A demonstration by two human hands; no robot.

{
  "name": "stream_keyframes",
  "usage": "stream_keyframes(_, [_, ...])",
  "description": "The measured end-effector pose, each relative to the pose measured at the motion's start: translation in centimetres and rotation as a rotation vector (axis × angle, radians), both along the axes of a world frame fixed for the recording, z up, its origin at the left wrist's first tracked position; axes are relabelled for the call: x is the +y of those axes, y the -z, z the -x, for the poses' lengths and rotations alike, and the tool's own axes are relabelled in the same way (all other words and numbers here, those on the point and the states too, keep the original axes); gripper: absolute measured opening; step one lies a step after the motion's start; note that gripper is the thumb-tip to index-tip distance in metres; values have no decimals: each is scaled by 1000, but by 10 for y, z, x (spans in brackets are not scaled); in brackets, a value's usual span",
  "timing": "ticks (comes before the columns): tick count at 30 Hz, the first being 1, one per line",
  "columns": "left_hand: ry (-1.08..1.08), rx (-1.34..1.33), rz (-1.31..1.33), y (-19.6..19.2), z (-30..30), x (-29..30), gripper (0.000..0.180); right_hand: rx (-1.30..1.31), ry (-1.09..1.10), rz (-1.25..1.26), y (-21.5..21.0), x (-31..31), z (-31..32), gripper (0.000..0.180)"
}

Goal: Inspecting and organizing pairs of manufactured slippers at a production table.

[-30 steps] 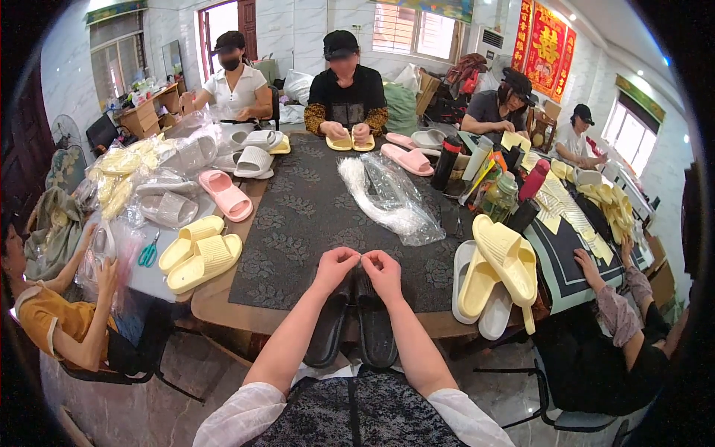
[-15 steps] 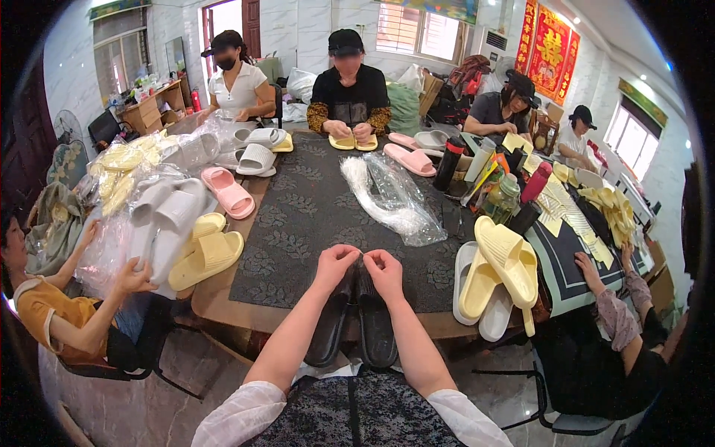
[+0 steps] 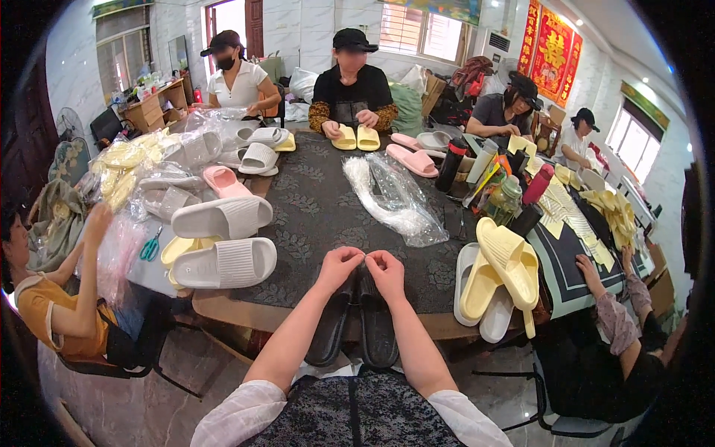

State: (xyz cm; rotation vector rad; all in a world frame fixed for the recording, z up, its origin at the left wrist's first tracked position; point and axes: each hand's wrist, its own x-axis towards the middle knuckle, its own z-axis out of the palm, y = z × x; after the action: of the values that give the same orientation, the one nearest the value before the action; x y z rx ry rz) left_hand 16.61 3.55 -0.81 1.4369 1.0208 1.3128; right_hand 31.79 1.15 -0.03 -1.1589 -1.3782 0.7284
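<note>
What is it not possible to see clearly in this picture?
Head view: anything pinched by left hand and right hand; too small, fingers cover it.
Head view: far ends of black slippers; mostly behind both hands.
Head view: yellow slippers at left; mostly covered by grey slippers.

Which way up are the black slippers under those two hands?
Right side up: the black slippers show their footbeds facing the camera.

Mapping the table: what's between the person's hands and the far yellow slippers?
Head view: beyond the left hand and right hand, a clear plastic bag with white strands lies slightly right on the dark mat, short of the yellow slippers.
</note>
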Motion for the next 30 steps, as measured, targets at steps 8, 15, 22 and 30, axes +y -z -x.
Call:
stream_keyframes(8, [-39,50,-4,0,0,3,17,38,26,-22,-2,1,2,13])
stream_keyframes(15, [-188,-146,-297,-38,17,-11,13,66,61,5,2,4,1,14])
stream_keyframes(22, [-643,607,-689,-99,127,-63,39,78,43,-7,7,3,-4,11])
stream_keyframes(30, [-793,1403,256,-93,256,-72,69,43,69,-16,-2,1,-6,13])
